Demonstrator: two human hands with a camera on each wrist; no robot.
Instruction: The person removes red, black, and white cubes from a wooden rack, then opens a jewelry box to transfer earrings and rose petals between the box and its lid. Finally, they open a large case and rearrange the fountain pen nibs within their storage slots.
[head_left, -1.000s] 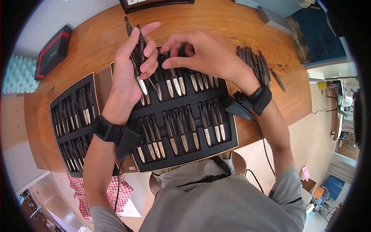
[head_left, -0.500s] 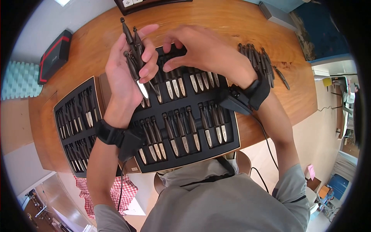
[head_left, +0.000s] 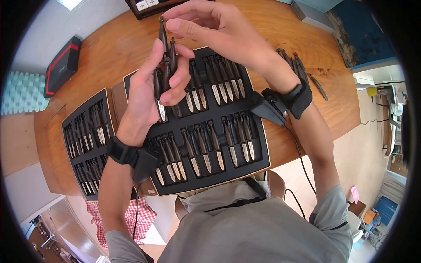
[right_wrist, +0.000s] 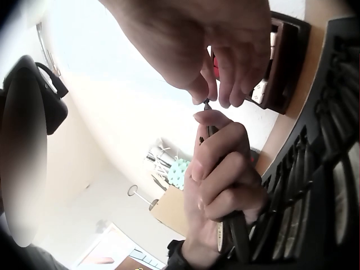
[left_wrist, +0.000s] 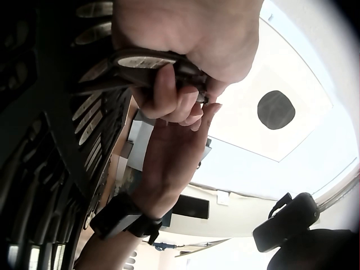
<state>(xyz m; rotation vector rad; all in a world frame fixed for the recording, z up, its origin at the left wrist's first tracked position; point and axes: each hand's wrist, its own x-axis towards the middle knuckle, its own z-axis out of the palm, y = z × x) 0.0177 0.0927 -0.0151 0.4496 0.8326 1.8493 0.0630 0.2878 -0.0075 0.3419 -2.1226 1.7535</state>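
My left hand (head_left: pixel 142 90) grips several dark, slender sticks (head_left: pixel 162 37) with small knobbed ends and pale lettered tips. They stand roughly upright, knobs up, with my fingers curled round them. My right hand (head_left: pixel 232 37) comes over from the right, its thumb and forefinger pinching the knobbed end of the tallest stick. The right wrist view shows that pinch just above the left fist (right_wrist: pixel 228 174). Under both hands lies a black compartmented tray (head_left: pixel 223 110) with rows of the same sticks; the left hand hides part of its upper left.
A second filled tray (head_left: pixel 90 152) adjoins on the left. Loose sticks (head_left: pixel 299 68) lie piled on the wooden table (head_left: pixel 258 26) at right, a single stick (head_left: pixel 318 86) beside them. Farther back are a black box with red ribbon (head_left: pixel 62 65) and a grey box (head_left: pixel 312 19).
My right hand has moved from over the tray, up and left, to the top of the bunch and now pinches a knobbed end. The left hand with its sticks has shifted slightly right.
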